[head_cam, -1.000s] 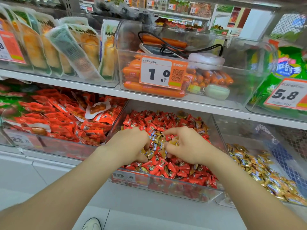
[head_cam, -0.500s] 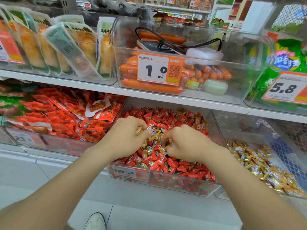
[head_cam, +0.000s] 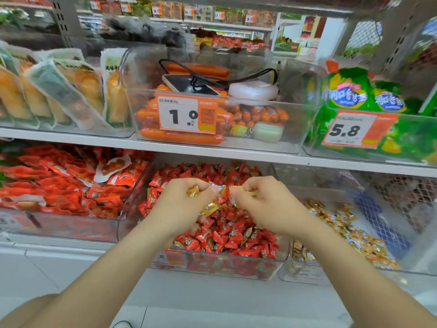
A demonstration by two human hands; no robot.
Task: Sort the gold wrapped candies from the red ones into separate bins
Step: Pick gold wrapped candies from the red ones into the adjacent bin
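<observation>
Candies in gold wrap [head_cam: 193, 192] have left the heap: half a second ago both hands were digging among the wrappers, and now they are raised just above the red-candy bin [head_cam: 224, 265] with their pickings. The left hand [head_cam: 184, 204] pinches one gold piece between thumb and curled fingers, and another pokes out below its thumb. The right hand [head_cam: 269, 204] is curled round more gold wrappers. The two hands hover close together over the middle of that bin. I judge this handful ready to go to the gold bin [head_cam: 305, 275], which stands directly right of the red-candy bin and already holds a gold pile [head_cam: 350, 235]. A few gold wrappers show among the red candies [head_cam: 227, 233], so the sorting is not finished. Little writing can be read. An orange price tag [head_cam: 186, 116] above the red-candy bin says "1.0", and a second tag [head_cam: 354, 130] above and to its right says "5.8". The tag on the bin's own front is too blurred to read.
</observation>
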